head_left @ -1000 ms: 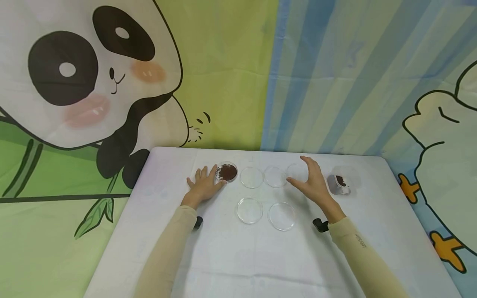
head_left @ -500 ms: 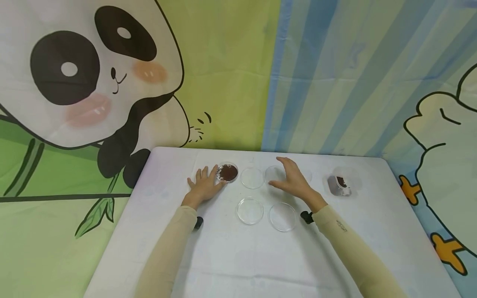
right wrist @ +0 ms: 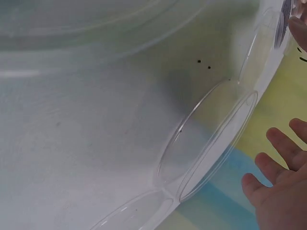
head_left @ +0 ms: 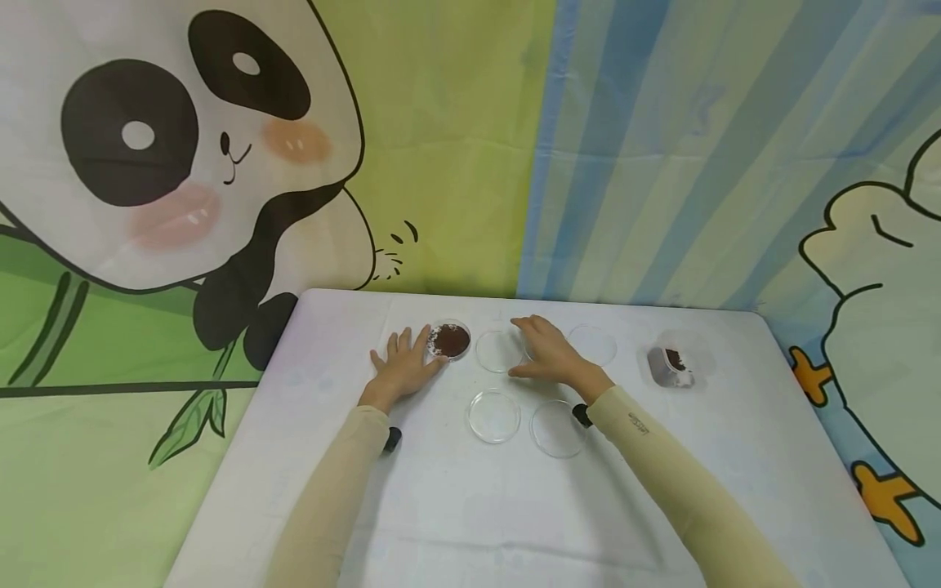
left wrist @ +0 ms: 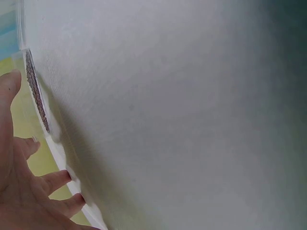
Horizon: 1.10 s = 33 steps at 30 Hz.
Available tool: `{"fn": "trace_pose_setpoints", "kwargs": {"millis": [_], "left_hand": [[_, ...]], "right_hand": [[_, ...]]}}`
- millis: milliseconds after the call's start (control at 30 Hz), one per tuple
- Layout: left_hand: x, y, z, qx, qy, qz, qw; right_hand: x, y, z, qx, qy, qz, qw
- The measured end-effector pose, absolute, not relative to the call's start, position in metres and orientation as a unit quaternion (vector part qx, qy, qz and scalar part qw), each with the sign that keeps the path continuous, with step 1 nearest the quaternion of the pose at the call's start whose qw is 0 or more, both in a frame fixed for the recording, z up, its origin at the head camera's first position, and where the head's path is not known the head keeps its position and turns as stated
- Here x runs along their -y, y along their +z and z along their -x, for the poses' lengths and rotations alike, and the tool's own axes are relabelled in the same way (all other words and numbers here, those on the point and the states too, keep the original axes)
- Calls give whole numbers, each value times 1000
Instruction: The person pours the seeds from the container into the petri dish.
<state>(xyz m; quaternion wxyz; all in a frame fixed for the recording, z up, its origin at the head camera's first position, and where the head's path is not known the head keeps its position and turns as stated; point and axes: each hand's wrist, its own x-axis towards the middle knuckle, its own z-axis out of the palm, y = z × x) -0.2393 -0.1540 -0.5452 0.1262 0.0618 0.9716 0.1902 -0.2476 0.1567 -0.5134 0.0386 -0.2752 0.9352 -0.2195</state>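
Note:
My left hand (head_left: 400, 374) rests at the back left of the table. Its thumb and forefinger grip the near left rim of a clear petri dish (head_left: 450, 340) that holds brown granules; the other fingers spread on the cloth. My right hand (head_left: 550, 355) reaches over the back row with fingers apart and nothing between them. It partly covers one clear dish there. Just left of its fingertips lies a clear round dish (head_left: 498, 352), and behind its wrist sits a further clear dish (head_left: 592, 345). In the right wrist view, its fingers (right wrist: 283, 148) stand apart from the clear dish rims (right wrist: 218, 143).
Two clear dishes, one on the left (head_left: 493, 416) and one on the right (head_left: 557, 429), lie in front. A small clear cup (head_left: 669, 367) with brown granules stands right, beside a round clear piece (head_left: 694, 347). A cartoon-printed curtain (head_left: 456, 147) hangs behind the white table (head_left: 456, 506).
My right hand has moved left along the back row, from beside the rightmost dish to near the dish closest to the brown granules. My left hand stays at its dish.

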Motion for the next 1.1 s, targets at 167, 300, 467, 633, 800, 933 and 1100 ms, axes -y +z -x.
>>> {"fn": "trace_pose_setpoints", "kwargs": {"millis": [167, 300, 467, 633, 800, 933, 1100], "left_hand": [[153, -543, 239, -972, 188, -60, 126], [153, -543, 238, -973, 184, -60, 124], [153, -542, 238, -973, 187, -59, 125], [153, -542, 238, -973, 186, -58, 126], [153, -542, 238, -973, 183, -58, 126], [153, -542, 239, -973, 183, -60, 124], [153, -543, 239, -973, 183, -59, 127]], "right_hand": [[-148, -518, 250, -937, -199, 282, 53], [-145, -522, 251, -938, -188, 283, 67], [-142, -527, 254, -940, -161, 294, 62], [-140, -529, 256, -943, -143, 295, 62], [-137, -525, 256, -946, -144, 280, 81], [-137, -523, 255, -947, -143, 273, 89], [-136, -524, 256, -946, -142, 277, 88]]}}
